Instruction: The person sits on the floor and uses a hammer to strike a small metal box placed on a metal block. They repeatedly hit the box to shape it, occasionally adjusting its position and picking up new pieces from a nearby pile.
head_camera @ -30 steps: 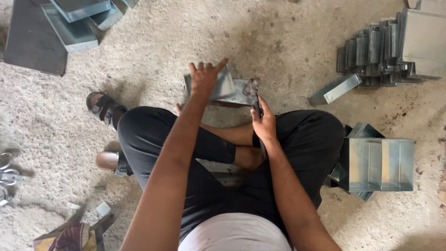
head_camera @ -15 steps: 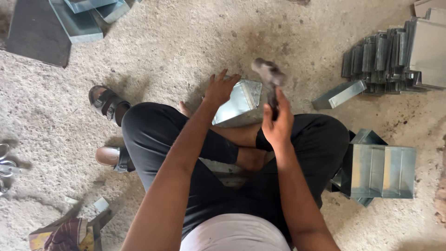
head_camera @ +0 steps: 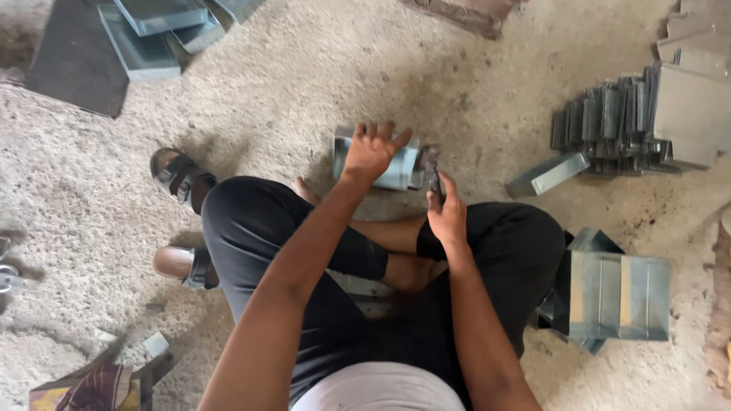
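**Hammering a folded sheet-metal piece on the floor**

Folded metal piece (head_camera: 400, 164) lies on the rough concrete floor (head_camera: 304, 84), just ahead of the person's crossed legs. Left hand (head_camera: 371, 151) is spread flat on top of it, fingers splayed, pressing it down, not gripping. Right hand (head_camera: 448, 215) is clenched around a hammer (head_camera: 432, 171); the head sits low at the piece's right edge, touching or just beside it, blur makes it hard to tell which.

Step in hand looks like beating the piece's right edge or seam flat. The next blow calls for the left hand holding the piece steady with fingers well clear of the struck edge.

Outward: a finished-looking metal box (head_camera: 618, 295) beside the right knee; one loose metal channel (head_camera: 548, 175) near it; a packed row of similar metal parts (head_camera: 617, 122) further right. Flat metal trays (head_camera: 152, 34) upper left. Sandals (head_camera: 177, 173) left of the knee. No packages, labels or signs visible; a coloured cloth bundle (head_camera: 95, 384) lies lower left.
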